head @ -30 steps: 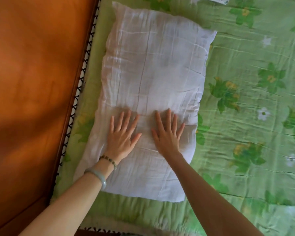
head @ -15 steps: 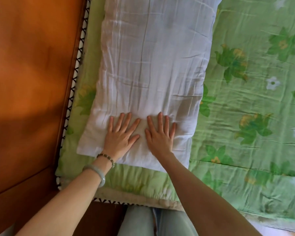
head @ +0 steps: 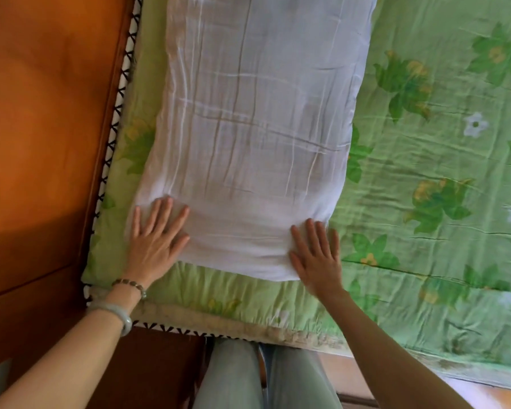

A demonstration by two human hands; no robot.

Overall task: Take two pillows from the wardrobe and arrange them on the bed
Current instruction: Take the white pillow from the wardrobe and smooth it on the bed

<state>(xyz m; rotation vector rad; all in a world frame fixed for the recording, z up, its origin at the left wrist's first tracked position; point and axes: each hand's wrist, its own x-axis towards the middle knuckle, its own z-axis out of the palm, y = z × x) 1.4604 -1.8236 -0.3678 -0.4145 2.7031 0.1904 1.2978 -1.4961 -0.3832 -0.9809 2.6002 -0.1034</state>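
Pillow (head: 257,128) flat on the bed, one hand at each near corner

At the far left we see a broad orange-brown wooden panel (head: 42,113) that runs along the side of the bed. Just beside it lies a narrow trim (head: 117,113) of black and white triangles, which edges the mattress and turns along its near side.

Next comes our left hand (head: 154,240). Its grip is spread: the fingers are straight and fanned, lying flat on the near left corner of the pillow, while the heel of the palm rests over the pillow's edge on the green cover. We hold nothing in it. On that wrist we wear a beaded bracelet (head: 129,283) and, lower on the forearm, a pale green bangle (head: 115,311).

The white, creased pillow lies lengthwise away from us on the bed, near the wooden panel, and its far end runs out of view at the top.

Below it, at the foot of the view, our legs in light jeans (head: 233,379) stand against the bed's near edge.

Our right hand (head: 316,258) lies on the near right corner of the pillow. Its grip is also flat and straight-fingered, with the fingers closer together, and its outer side touches the cover beside the pillow.

To the right stretches the green floral bedspread (head: 440,172), wrinkled.
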